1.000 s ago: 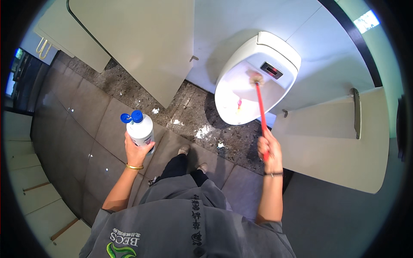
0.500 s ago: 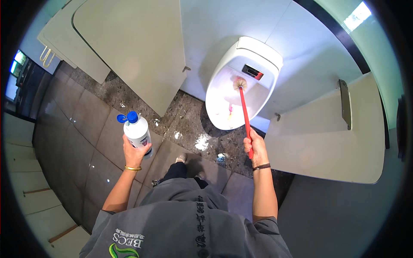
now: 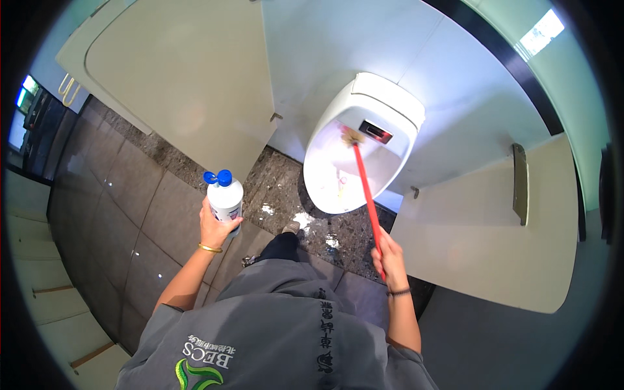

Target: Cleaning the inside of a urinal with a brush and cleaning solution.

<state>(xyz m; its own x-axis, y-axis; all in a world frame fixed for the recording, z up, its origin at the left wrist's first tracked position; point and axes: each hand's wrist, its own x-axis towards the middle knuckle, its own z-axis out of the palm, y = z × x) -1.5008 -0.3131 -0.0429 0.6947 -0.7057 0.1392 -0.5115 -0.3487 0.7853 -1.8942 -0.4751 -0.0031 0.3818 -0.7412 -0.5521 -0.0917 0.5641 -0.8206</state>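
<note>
1. Currently, left hand (image 3: 219,225): fingers curled around the body of a white bottle (image 3: 225,197), thumb across its front; bottle held in the air, tilted slightly.
2. Bottle's blue cap (image 3: 225,177): lid hinged out to the left.
3. Right hand (image 3: 389,255): fist closed round the lower end of a red-handled brush (image 3: 366,188), the handle slanting up and left.
4. Brush head (image 3: 352,136): within the white urinal (image 3: 388,97), towards the bowl's upper left edge, just beside the dark sensor panel (image 3: 376,131). Bristle contact with the bowl: cannot tell.
5. Small pinkish-yellow item (image 3: 342,187): in the bowl, near its lower rim; kind unclear.
6. Pale partitions: one (image 3: 182,84) left of the urinal, one (image 3: 481,240) right.
7. Speckled stone strip (image 3: 266,188): below the urinal, bordering grey floor tiles (image 3: 117,162); bright glints on its surface.
</note>
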